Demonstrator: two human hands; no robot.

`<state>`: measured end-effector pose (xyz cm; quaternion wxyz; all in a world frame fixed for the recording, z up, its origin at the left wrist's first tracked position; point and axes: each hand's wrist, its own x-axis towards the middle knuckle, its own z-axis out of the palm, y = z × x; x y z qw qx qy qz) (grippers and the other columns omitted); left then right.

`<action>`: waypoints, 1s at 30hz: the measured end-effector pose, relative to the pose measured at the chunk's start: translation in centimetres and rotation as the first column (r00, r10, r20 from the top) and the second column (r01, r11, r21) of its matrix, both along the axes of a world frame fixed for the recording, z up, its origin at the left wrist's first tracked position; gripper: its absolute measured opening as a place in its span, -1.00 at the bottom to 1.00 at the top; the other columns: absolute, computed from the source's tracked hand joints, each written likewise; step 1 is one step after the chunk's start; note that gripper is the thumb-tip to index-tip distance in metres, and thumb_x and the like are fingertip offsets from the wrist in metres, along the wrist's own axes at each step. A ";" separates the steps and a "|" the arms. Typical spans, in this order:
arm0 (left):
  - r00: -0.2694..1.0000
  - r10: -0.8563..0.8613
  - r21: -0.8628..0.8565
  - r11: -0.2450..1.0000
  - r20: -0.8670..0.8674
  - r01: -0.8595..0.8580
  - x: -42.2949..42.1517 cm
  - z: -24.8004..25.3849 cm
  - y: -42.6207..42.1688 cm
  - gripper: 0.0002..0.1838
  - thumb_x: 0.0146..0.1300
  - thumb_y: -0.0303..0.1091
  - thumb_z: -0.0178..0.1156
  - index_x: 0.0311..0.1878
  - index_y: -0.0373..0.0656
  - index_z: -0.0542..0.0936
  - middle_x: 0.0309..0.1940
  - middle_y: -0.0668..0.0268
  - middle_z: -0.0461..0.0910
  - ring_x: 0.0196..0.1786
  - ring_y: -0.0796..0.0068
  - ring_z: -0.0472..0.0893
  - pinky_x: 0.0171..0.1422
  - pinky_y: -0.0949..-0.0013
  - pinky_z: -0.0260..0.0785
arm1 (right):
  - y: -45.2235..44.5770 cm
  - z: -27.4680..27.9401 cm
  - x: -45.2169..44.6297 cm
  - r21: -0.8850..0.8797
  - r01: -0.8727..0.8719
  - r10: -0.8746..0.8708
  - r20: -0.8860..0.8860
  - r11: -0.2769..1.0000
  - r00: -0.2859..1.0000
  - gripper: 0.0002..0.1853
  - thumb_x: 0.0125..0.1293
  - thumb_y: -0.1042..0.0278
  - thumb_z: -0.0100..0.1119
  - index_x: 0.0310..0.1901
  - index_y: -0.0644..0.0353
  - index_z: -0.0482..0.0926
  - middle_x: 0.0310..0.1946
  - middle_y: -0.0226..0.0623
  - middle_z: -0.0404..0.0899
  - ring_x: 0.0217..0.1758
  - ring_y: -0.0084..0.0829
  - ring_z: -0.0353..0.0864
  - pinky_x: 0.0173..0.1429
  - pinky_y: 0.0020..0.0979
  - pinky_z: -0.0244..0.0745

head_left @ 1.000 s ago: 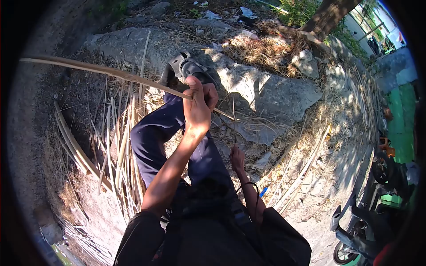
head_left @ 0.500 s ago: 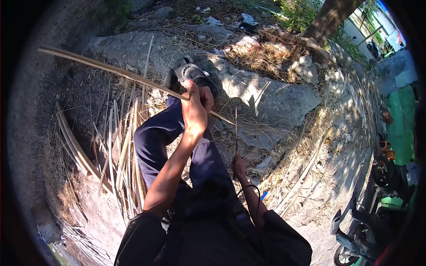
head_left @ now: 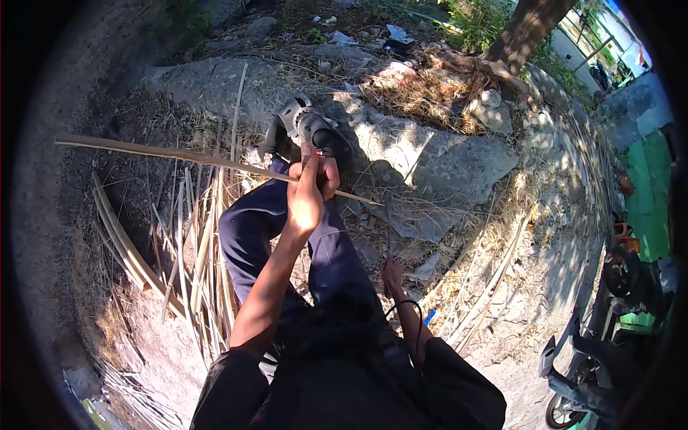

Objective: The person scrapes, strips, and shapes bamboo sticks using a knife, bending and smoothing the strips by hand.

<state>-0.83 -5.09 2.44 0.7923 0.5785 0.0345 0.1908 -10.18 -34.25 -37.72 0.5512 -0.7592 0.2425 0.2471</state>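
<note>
My left hand [head_left: 308, 188] is closed around a long, thin bamboo strip [head_left: 172, 154], in front of my shoes. The strip's longer part reaches out to the left, and a short pale end points right. Lower down, my right hand [head_left: 393, 278] is wrapped around the handle of a knife [head_left: 389, 231], whose narrow dark blade points away from me. The blade's tip is close to the strip's right end; whether they touch I cannot tell. The knife handle is mostly hidden in my fingers.
Many split bamboo strips [head_left: 204, 265] lie on the ground left of my legs. A large flat rock [head_left: 444, 165] is ahead, with dry grass and a tree trunk [head_left: 527, 36] behind it. More strips [head_left: 494, 287] lie at right, near a parked motorcycle [head_left: 573, 394].
The bamboo strip has swung from a steep slant to a flatter one, its left end dropping. My left hand has shifted slightly down; my right hand and the knife moved slightly toward me.
</note>
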 end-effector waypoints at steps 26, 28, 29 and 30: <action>0.996 -0.019 0.102 0.995 0.089 0.010 -2.2 -2.8 -1.1 -0.21 0.52 0.40 -0.48 -0.62 -0.10 0.16 -0.71 0.45 0.05 -0.65 0.56 0.01 -0.51 0.38 -0.16 | 8.5 11.7 6.1 -0.108 -0.302 0.306 0.589 0.947 0.748 -0.74 0.17 0.40 0.35 -0.51 0.21 0.43 -0.69 -0.55 0.27 -0.55 -0.68 0.23 -0.45 -0.41 0.17; 0.993 0.076 -0.025 0.997 0.087 -0.074 -1.9 -2.6 -1.5 -0.22 0.54 0.37 -0.45 -0.63 -0.10 0.16 -0.72 0.45 0.06 -0.65 0.57 0.02 -0.52 0.38 -0.15 | 8.8 12.5 6.3 -0.061 -0.304 0.285 0.554 0.951 0.782 -0.76 0.16 0.43 0.34 -0.50 0.22 0.43 -0.68 -0.55 0.30 -0.55 -0.68 0.25 -0.44 -0.42 0.19; 0.989 0.124 -0.090 0.989 0.079 -0.117 -1.8 -2.5 -2.0 -0.22 0.55 0.35 -0.44 -0.63 -0.10 0.16 -0.73 0.45 0.06 -0.65 0.58 0.02 -0.52 0.38 -0.15 | 8.8 12.9 6.4 -0.016 -0.304 0.268 0.517 0.952 0.813 -0.78 0.15 0.46 0.33 -0.50 0.22 0.44 -0.67 -0.55 0.33 -0.54 -0.68 0.27 -0.43 -0.42 0.20; 0.983 0.172 -0.154 0.975 0.070 -0.160 -1.7 -2.3 -2.4 -0.23 0.56 0.34 -0.42 -0.64 -0.10 0.16 -0.73 0.45 0.07 -0.65 0.58 0.03 -0.53 0.38 -0.15 | 8.7 13.3 6.4 -0.016 -0.304 0.269 0.514 0.952 0.815 -0.78 0.15 0.46 0.33 -0.50 0.22 0.44 -0.67 -0.55 0.33 -0.54 -0.68 0.27 -0.43 -0.42 0.20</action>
